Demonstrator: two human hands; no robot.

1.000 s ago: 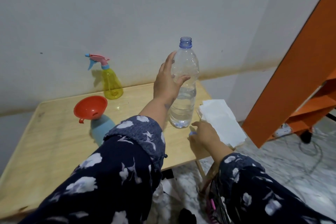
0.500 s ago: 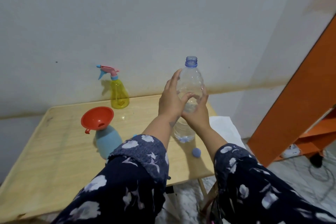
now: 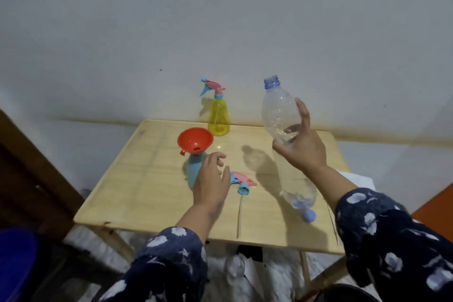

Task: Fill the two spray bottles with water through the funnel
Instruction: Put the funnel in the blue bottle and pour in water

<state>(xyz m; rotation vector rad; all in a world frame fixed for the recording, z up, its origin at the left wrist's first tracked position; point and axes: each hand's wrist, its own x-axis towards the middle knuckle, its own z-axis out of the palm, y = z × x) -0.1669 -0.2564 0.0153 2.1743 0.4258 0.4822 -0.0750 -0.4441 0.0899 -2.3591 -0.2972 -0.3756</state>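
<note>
Gripping uncapped water bottle [image 3: 279, 115] in right hand [image 3: 302, 147]; left hand [image 3: 210, 184], fingers spread, touches blue spray bottle [image 3: 193, 169], funnel [image 3: 195, 140] seated at its 12 o'clock.

I see a plain room in a home: a small wooden folding table [image 3: 152, 193] against a stained white wall [image 3: 220, 19], marble-patterned floor [image 3: 277, 274] underneath.

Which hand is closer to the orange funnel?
The left hand. It rests against the pale blue spray bottle just below the orange plastic funnel. The right hand is off to the funnel's right, gripping the clear plastic water bottle.
</note>
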